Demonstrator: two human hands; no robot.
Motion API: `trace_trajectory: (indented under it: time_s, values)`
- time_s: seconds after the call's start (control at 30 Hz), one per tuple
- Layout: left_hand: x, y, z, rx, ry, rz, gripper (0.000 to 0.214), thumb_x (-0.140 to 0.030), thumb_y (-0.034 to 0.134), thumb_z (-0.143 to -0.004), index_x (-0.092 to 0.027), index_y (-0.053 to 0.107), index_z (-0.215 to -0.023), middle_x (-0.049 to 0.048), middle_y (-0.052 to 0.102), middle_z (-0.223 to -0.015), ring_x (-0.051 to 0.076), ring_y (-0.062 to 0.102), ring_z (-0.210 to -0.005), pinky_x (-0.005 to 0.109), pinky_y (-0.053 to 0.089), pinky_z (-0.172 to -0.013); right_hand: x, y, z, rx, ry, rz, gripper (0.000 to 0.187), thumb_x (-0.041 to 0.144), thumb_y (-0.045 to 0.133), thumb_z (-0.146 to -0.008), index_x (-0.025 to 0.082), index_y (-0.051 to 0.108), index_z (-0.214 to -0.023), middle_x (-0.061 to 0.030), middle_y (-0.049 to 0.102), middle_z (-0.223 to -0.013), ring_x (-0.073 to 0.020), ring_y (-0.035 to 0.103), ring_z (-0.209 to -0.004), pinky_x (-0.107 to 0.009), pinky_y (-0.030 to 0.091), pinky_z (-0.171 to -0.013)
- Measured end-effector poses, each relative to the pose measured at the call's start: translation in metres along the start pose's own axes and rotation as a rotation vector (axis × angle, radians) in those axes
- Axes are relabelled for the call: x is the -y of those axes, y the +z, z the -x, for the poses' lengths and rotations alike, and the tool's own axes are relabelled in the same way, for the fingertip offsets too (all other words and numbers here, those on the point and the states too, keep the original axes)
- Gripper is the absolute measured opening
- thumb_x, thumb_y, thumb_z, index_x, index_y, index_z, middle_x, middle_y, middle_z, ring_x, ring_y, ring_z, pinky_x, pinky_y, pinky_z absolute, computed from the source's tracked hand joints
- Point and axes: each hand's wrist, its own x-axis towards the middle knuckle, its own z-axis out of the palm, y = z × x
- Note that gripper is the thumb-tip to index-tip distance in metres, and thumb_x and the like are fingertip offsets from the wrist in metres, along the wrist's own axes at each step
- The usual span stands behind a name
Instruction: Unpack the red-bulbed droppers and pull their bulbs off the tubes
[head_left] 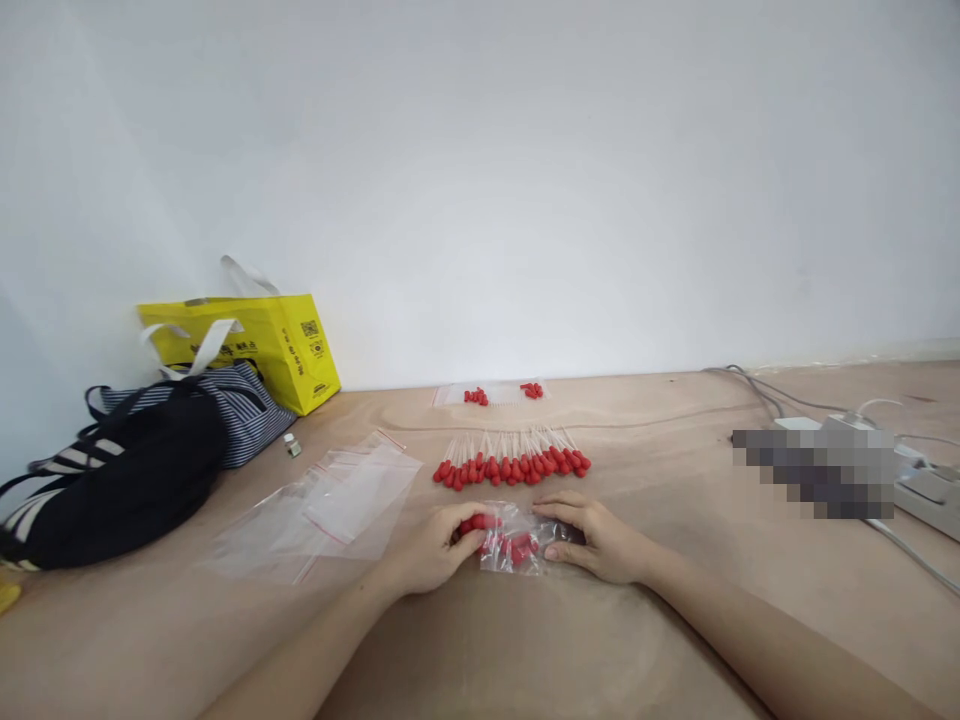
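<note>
A small clear plastic bag [510,565] with red pieces [519,547] inside lies on the table between my hands. My left hand [439,550] is closed at its left end, thumb and fingers pinching the plastic around more red pieces. Around the bag's right edge curve the thumb and fingers of my right hand [596,540], gripping the plastic loosely. Just beyond the bag, several thin white sticks with red bulb-shaped heads [514,468] lie in a row, heads toward me. Exactly what the red pieces in the bag are is blurred by glare.
Flat clear zip bags [352,500] overlap at left. Farther back lies another clear bag [502,395] with red-headed pieces. A small bottle [292,445], a black bag [150,480], a striped bag [251,410] and a yellow bag [300,350] stand left. Cables and a power strip [930,495] lie right.
</note>
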Motion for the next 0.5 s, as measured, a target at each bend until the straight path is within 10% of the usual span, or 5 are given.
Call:
trace_trajectory:
  time_s: [0.33,0.5]
  values:
    - [-0.002,0.012,-0.002,0.017,0.111,-0.377,0.021,-0.018,0.034,-0.082,-0.018,0.053,-0.089,0.0040,0.051,-0.089,0.016,0.049,-0.082,0.027,0.039,-0.074,0.000,0.001,0.000,0.016,0.018,0.006,0.051,0.046,0.049,-0.078,0.016,0.048,-0.119,-0.0125,0.049,-0.117,-0.0216,0.046,-0.107,-0.036,0.038,-0.092]
    - [0.000,-0.031,0.015,0.117,-0.038,-0.425,0.017,-0.022,0.035,-0.081,-0.019,0.052,-0.083,0.0027,0.054,-0.089,0.015,0.052,-0.078,0.025,0.039,-0.070,-0.001,0.000,0.001,0.032,0.035,-0.003,0.051,0.047,0.049,-0.078,0.017,0.047,-0.120,-0.0127,0.048,-0.119,-0.0228,0.045,-0.109,-0.037,0.037,-0.093]
